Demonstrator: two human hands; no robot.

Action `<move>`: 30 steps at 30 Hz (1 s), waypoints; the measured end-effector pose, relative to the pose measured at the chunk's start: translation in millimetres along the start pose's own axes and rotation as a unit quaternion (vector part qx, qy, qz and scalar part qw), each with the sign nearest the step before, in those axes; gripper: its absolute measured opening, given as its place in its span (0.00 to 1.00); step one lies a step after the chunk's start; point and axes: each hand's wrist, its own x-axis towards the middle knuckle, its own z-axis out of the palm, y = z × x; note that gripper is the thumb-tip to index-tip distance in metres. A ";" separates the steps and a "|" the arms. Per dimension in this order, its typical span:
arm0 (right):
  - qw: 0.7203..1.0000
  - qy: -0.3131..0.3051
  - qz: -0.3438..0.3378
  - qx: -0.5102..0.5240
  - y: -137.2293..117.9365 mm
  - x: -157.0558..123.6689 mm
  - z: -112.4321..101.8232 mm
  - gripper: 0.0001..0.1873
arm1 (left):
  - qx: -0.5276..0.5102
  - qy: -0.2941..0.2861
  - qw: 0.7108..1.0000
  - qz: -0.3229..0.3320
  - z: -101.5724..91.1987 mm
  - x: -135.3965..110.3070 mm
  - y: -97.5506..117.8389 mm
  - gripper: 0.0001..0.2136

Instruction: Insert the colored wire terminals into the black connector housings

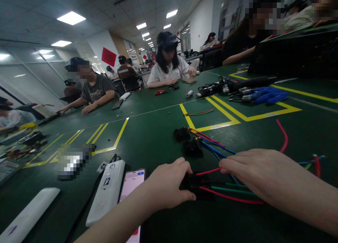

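Observation:
In the head view my left hand [174, 183] is closed round the left end of a black connector block [199, 185], low on the green table. Red, green and blue wires run out of the block to the right. My right hand [253, 172] pinches a red wire [208, 171] between thumb and fingers, just right of the block. Beyond my hands lie two more black blocks, one [181, 134] behind the other [192, 148], with red and blue wires attached. My right hand and arm hide part of the wires.
A white power bank [107, 190] and a lit phone [134, 181] lie left of my left arm. Another white device [31, 215] rests farther left. Blue-handled tools [269, 95] and a loose wire pair [199, 112] lie across the table. Several people sit around it.

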 end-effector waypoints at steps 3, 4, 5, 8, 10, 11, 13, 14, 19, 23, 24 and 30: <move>0.997 0.064 -0.043 -0.024 -6.4 -3.0 -1.4 0.21 | -0.001 0.003 1.000 0.005 0.7 0.3 -1.1 0.21; 0.996 0.070 -0.046 -0.027 -6.7 -4.0 -0.3 0.21 | -0.001 0.003 1.000 0.006 0.7 0.3 -1.2 0.21; 0.997 0.063 -0.040 -0.026 -5.9 -5.0 1.5 0.22 | -0.001 0.002 1.000 0.006 0.6 0.2 -1.1 0.21; 0.999 -0.040 0.013 -0.002 1.0 -6.6 9.2 0.22 | 0.000 0.001 1.000 0.002 0.2 -0.3 -0.2 0.21; 0.989 -0.136 0.045 0.022 6.3 -6.6 14.0 0.21 | 0.000 0.002 1.000 -0.003 0.0 -0.6 0.6 0.21; 0.984 -0.167 0.055 0.028 8.4 -6.1 15.5 0.20 | 0.000 0.002 1.000 -0.003 0.0 -0.7 0.9 0.21; 0.979 -0.190 0.062 0.029 10.8 -4.4 15.7 0.18 | 0.001 0.002 1.000 -0.002 0.1 -0.9 1.3 0.21; 0.980 -0.189 0.059 0.029 11.1 -3.2 14.1 0.18 | 0.000 0.002 1.000 -0.001 0.1 -1.0 1.5 0.21; 0.998 -0.067 0.009 0.002 3.4 0.4 0.6 0.21 | -0.003 -0.002 1.000 0.000 -0.3 -1.3 2.6 0.21; 0.996 0.072 -0.042 -0.039 -4.7 -4.5 3.3 0.22 | -0.003 -0.003 1.000 -0.003 -0.7 -1.6 3.2 0.21; 0.995 0.084 -0.040 -0.041 -4.9 -5.7 5.1 0.22 | -0.004 -0.003 1.000 -0.004 -0.9 -1.7 3.2 0.21; 0.983 -0.167 0.064 0.039 7.2 -1.3 7.9 0.19 | -0.002 -0.008 1.000 -0.011 -0.6 -0.8 3.2 0.22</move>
